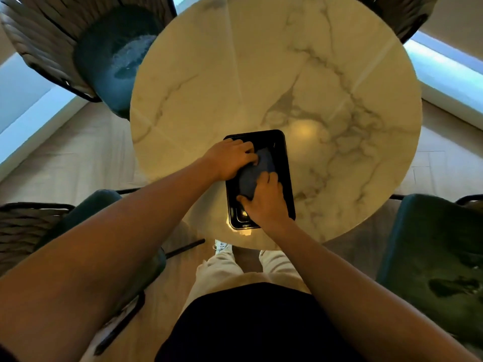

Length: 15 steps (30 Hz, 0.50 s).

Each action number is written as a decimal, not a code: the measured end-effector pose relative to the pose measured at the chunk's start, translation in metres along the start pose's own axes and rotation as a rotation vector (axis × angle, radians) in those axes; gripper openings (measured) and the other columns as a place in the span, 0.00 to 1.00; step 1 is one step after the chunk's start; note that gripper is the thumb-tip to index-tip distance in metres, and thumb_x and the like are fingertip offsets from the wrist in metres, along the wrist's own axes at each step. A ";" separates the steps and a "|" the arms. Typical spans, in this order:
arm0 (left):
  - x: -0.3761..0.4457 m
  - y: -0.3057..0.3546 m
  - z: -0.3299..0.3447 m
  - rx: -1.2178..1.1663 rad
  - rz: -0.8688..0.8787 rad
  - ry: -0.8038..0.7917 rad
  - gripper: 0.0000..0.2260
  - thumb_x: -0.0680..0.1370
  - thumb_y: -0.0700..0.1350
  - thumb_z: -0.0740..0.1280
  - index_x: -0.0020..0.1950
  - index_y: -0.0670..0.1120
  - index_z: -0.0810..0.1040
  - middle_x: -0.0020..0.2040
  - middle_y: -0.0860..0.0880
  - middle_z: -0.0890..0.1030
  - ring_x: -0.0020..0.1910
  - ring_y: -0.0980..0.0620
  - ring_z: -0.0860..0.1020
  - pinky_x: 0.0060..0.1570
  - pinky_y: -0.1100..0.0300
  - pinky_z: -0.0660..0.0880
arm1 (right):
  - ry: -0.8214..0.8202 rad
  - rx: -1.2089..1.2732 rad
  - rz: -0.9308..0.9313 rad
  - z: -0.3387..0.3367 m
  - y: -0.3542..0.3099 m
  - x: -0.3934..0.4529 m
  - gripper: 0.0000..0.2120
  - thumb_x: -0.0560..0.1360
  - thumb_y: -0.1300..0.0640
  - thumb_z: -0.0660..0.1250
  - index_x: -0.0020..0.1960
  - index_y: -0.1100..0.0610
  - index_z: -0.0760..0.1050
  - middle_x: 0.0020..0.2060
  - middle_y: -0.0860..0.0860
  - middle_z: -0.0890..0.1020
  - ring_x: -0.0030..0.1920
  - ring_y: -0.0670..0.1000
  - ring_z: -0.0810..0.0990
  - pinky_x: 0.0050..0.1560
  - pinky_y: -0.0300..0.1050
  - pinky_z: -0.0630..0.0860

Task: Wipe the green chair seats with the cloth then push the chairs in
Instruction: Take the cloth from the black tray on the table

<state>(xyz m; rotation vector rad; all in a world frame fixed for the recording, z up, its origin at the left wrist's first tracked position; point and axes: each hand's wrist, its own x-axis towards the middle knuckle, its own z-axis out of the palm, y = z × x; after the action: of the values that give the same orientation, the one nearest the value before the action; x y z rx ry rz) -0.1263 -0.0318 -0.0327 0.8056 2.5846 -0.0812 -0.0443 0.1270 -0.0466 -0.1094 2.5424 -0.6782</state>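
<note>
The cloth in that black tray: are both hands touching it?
Touching. The head view shows the left hand and right hand both gripping the dark cloth, bunched over the black tray.

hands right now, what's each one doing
Left hand: gripping the dark blue cloth on the black tray.
Right hand: gripping the same cloth.

My only view is head-worn, looking steeply down from close above the table, my hands in the middle.
</note>
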 end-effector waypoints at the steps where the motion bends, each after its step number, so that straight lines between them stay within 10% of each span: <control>1: 0.002 -0.001 -0.001 0.015 0.016 -0.011 0.21 0.78 0.42 0.67 0.71 0.52 0.73 0.68 0.46 0.73 0.62 0.42 0.75 0.55 0.50 0.70 | 0.014 -0.006 0.019 0.003 -0.001 0.000 0.38 0.72 0.44 0.76 0.70 0.63 0.63 0.65 0.59 0.67 0.63 0.61 0.71 0.59 0.52 0.74; 15: 0.004 -0.018 -0.029 0.070 0.420 0.152 0.12 0.78 0.41 0.63 0.58 0.42 0.81 0.51 0.43 0.82 0.50 0.38 0.80 0.47 0.47 0.75 | 0.209 0.145 0.234 0.007 -0.016 -0.004 0.15 0.78 0.58 0.63 0.62 0.63 0.67 0.58 0.62 0.74 0.57 0.64 0.75 0.55 0.55 0.71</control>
<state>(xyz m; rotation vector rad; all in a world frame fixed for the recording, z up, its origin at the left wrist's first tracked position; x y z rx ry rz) -0.1501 -0.0393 -0.0088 1.4109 2.4998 0.0166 -0.0379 0.1105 -0.0418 0.3194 2.6336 -0.8128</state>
